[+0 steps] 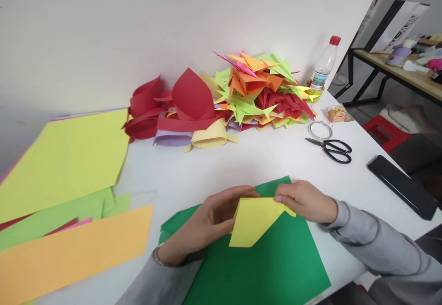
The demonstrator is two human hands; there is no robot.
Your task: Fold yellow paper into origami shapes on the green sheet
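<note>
A folded yellow paper piece (pixel 253 222) is held between both hands just above a dark green sheet (pixel 262 268) that lies on the white table (pixel 214 167). My left hand (pixel 203 224) grips the yellow paper's left edge with thumb and fingers. My right hand (pixel 305 201) pinches its upper right corner. Both arms wear grey sleeves, and a band sits on the left wrist.
Large yellow-green (pixel 65 157), light green (pixel 58 215) and orange (pixel 69 252) sheets lie at the left. A heap of folded paper shapes (pixel 258 90) and curled strips (pixel 172 111) sits by the wall. Scissors (pixel 333 149), a tape ring (pixel 320 130), a bottle (pixel 324 67) and a phone (pixel 402 186) are at the right.
</note>
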